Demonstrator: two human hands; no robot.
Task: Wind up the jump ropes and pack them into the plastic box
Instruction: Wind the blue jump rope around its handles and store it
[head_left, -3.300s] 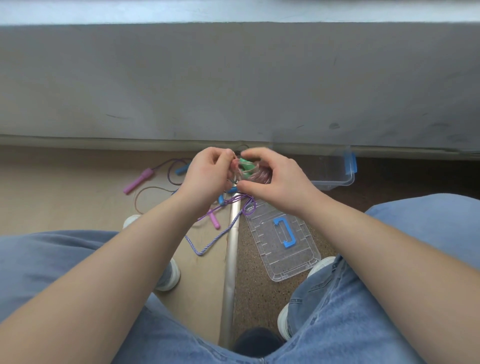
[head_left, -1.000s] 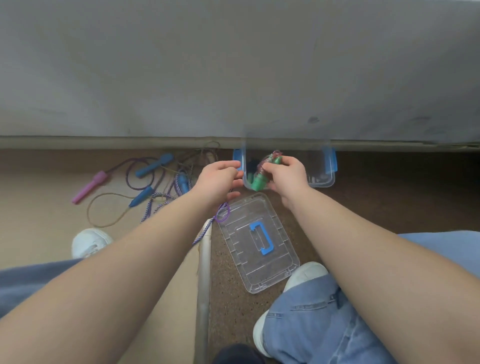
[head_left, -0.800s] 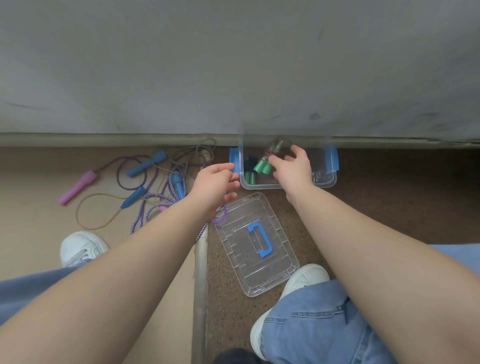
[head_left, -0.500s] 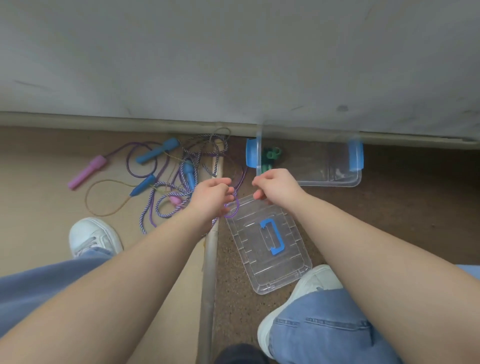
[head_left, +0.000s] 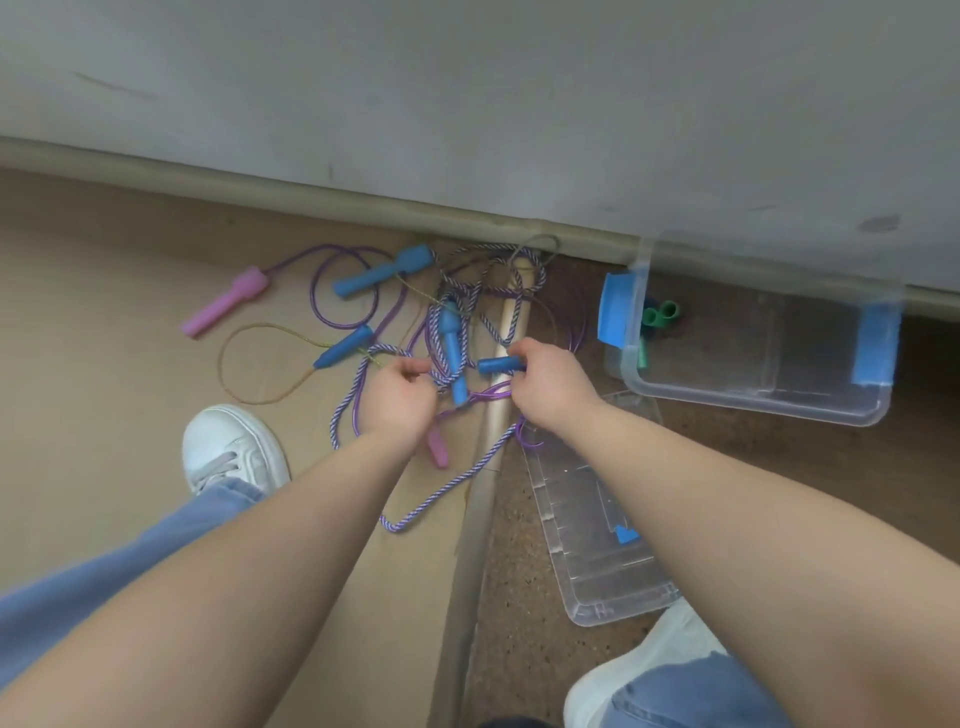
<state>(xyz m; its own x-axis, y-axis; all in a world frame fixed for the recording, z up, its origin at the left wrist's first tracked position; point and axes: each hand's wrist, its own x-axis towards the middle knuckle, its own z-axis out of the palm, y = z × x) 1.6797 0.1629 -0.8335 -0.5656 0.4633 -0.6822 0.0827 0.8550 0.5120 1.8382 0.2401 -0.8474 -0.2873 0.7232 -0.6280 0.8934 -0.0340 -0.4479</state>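
An indoor room, seen at floor level, though which kind of room cannot be told. A plain grey wall (head_left: 519, 104) meets the floor at a beige baseboard (head_left: 311, 189). A metal threshold strip (head_left: 480, 499) divides smooth tan flooring (head_left: 104, 364) from brown speckled flooring (head_left: 519, 571), possibly carpet.

white sneaker (head_left: 234, 452) on tan floor (head_left: 93, 322) | metal strip (head_left: 480, 499) btwn tan & speckled flr | grey wall (head_left: 467, 104)

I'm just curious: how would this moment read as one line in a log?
stage: next rope | right hand: grips blue handle | left hand: pinches braided rope | plastic box: open, green-handled rope inside
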